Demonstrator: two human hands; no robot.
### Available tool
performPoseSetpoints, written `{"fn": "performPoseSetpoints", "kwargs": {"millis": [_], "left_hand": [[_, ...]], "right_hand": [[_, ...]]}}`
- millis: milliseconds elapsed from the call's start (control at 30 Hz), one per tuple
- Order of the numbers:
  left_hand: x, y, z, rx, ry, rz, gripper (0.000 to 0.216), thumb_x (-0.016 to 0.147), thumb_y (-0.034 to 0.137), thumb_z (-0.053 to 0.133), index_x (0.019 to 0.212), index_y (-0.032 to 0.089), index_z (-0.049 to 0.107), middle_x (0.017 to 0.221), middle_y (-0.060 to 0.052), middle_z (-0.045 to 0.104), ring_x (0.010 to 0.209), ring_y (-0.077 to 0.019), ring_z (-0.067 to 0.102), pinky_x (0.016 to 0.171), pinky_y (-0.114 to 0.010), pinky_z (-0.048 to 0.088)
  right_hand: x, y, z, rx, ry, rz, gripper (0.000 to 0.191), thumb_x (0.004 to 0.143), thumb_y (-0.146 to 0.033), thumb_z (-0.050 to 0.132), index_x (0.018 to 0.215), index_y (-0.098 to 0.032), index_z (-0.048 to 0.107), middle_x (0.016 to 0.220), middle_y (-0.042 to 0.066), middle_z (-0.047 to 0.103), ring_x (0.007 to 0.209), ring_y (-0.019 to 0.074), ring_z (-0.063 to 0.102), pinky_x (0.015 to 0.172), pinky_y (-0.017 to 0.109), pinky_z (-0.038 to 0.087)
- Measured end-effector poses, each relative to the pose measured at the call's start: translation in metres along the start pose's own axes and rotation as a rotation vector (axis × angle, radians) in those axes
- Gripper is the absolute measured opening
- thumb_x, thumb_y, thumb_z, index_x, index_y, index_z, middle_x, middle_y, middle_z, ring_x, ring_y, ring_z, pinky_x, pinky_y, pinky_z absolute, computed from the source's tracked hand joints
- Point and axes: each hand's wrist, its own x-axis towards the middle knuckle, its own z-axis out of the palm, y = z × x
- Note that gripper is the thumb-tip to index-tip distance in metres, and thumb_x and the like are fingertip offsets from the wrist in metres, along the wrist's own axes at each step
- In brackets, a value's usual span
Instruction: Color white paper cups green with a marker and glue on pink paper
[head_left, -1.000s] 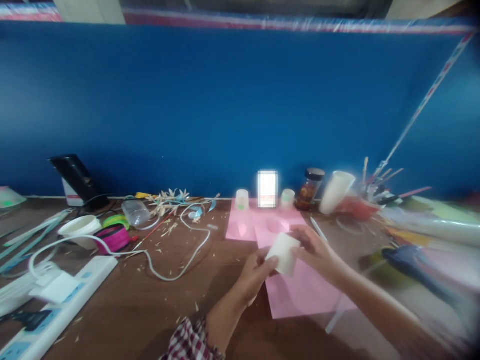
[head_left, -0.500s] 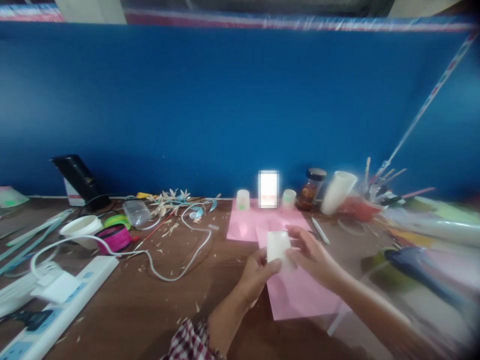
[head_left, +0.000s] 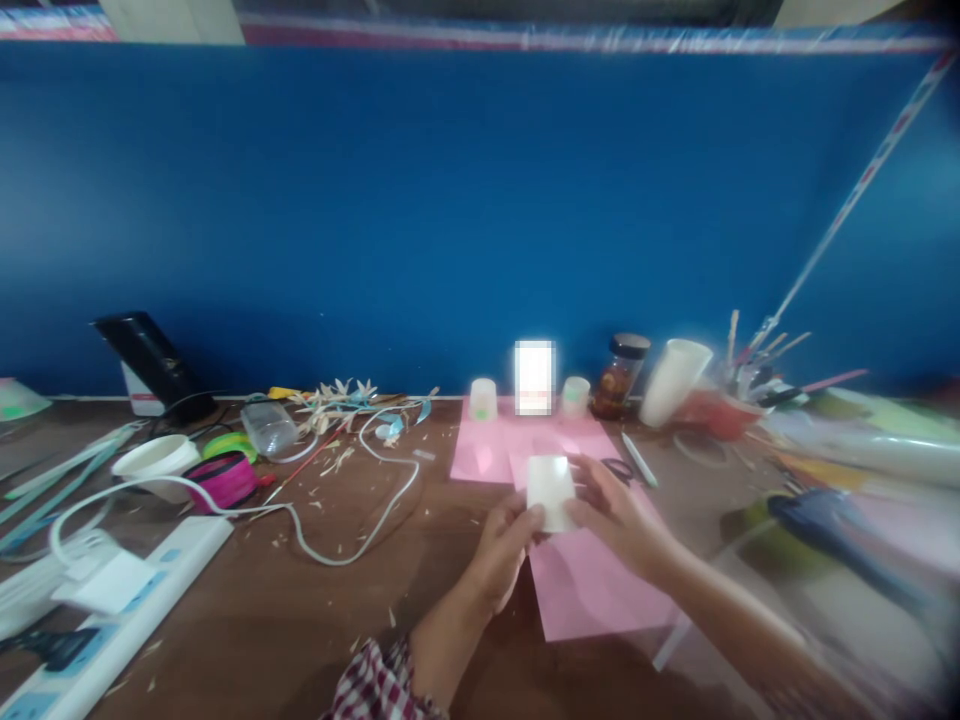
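Note:
A small white paper cup (head_left: 550, 490) is held upside down between both hands above a pink paper sheet (head_left: 600, 585) on the brown table. My left hand (head_left: 501, 555) grips its lower left side, thumb against the wall. My right hand (head_left: 616, 515) holds its right side with fingers curled round it. Small scissors (head_left: 616, 468) lie just behind my right hand, and a white pen (head_left: 638, 460) lies beside them.
Two small upturned cups (head_left: 483, 399) (head_left: 576, 396) stand at the back by a jar (head_left: 619, 376) and a tall white cup (head_left: 673, 383). A white cable (head_left: 352, 535), a power strip (head_left: 112, 620), a pink spool (head_left: 223, 478) and a white bowl (head_left: 156, 460) lie at the left. Craft clutter fills the right.
Both hands have turned the cup from tilted to upright, mouth down, and shifted it slightly left and away from me. The view has moved a little.

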Motion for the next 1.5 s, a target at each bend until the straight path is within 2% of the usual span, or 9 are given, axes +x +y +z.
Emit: {"fn": "performPoseSetpoints", "kwargs": {"millis": [400,567,667,833,933,1000,1067,1300,1500], "left_hand": [[0.001,0.004,0.002,0.006,0.043,-0.024,0.037,0.07,0.034,0.078,0.101,0.014,0.072,0.09,-0.01,0.073,0.089,-0.0235,0.065,0.084,-0.037,0.048],[0.007,0.006,-0.008,-0.017,0.218,0.092,0.029,0.074,0.036,0.075,0.096,0.017,0.071,0.094,-0.007,0.073,0.088,-0.0186,0.065,0.084,-0.033,0.048],[0.013,0.013,-0.015,-0.027,0.318,0.183,0.027,0.074,0.037,0.074,0.092,0.017,0.071,0.091,-0.004,0.072,0.086,-0.0154,0.064,0.084,-0.031,0.047],[0.016,0.021,-0.017,-0.046,0.408,0.224,0.03,0.073,0.038,0.075,0.094,0.018,0.07,0.092,-0.004,0.07,0.089,-0.0152,0.063,0.083,-0.03,0.047],[0.014,0.022,-0.017,-0.016,0.42,0.215,0.031,0.073,0.038,0.075,0.097,0.019,0.069,0.093,-0.003,0.069,0.088,-0.0151,0.062,0.083,-0.031,0.047],[0.014,0.023,-0.018,-0.011,0.451,0.219,0.033,0.071,0.039,0.076,0.097,0.019,0.069,0.094,-0.003,0.069,0.087,-0.0151,0.062,0.083,-0.032,0.047],[0.015,0.027,-0.02,-0.024,0.481,0.241,0.034,0.07,0.039,0.076,0.096,0.019,0.069,0.094,-0.004,0.069,0.087,-0.0154,0.062,0.084,-0.033,0.047],[0.019,0.044,-0.026,-0.039,0.521,0.367,0.029,0.074,0.034,0.073,0.097,0.019,0.068,0.091,-0.002,0.068,0.088,-0.0157,0.063,0.082,-0.03,0.05],[0.015,0.033,-0.022,0.024,0.45,0.299,0.03,0.077,0.037,0.071,0.1,0.018,0.068,0.098,-0.005,0.068,0.092,-0.0173,0.062,0.078,-0.029,0.052]], "right_hand": [[-0.001,-0.001,-0.006,-0.2,-0.014,-0.039,0.041,0.089,-0.033,0.056,0.129,-0.024,0.05,0.119,0.011,0.061,0.102,0.0229,0.063,0.086,0.042,0.055],[0.001,-0.005,-0.035,-0.544,0.261,-0.143,0.033,0.081,-0.019,0.055,0.113,-0.02,0.064,0.109,0.011,0.058,0.084,0.0203,0.064,0.075,0.038,0.057],[0.0,-0.01,-0.06,-0.647,0.396,-0.169,0.038,0.074,-0.012,0.05,0.107,-0.02,0.067,0.12,0.013,0.051,0.098,0.0239,0.062,0.074,0.036,0.057],[-0.005,-0.026,-0.08,-0.712,0.385,-0.193,0.04,0.072,-0.02,0.06,0.112,-0.022,0.067,0.145,0.013,0.039,0.126,0.0343,0.049,0.082,0.041,0.056],[-0.007,-0.041,-0.08,-0.566,0.457,-0.185,0.027,0.084,-0.033,0.056,0.106,-0.023,0.066,0.124,0.013,0.061,0.09,0.0246,0.068,0.065,0.035,0.058],[-0.009,-0.049,-0.084,-0.522,0.542,-0.155,0.026,0.089,-0.038,0.05,0.104,-0.021,0.064,0.095,0.009,0.071,0.059,0.0168,0.065,0.051,0.03,0.053],[-0.01,-0.055,-0.094,-0.586,0.578,-0.146,0.027,0.09,-0.039,0.049,0.103,-0.02,0.063,0.077,0.005,0.071,0.05,0.0149,0.06,0.049,0.029,0.051],[-0.008,-0.063,-0.138,-1.107,0.484,-0.004,0.021,0.09,-0.033,0.052,0.098,-0.022,0.069,0.09,0.005,0.074,0.076,0.0205,0.068,0.068,0.031,0.048],[0.037,-0.031,-0.128,-1.268,0.243,0.323,0.02,0.094,-0.03,0.055,0.103,-0.016,0.065,0.102,0.008,0.068,0.089,0.0201,0.065,0.079,0.035,0.053]]}}
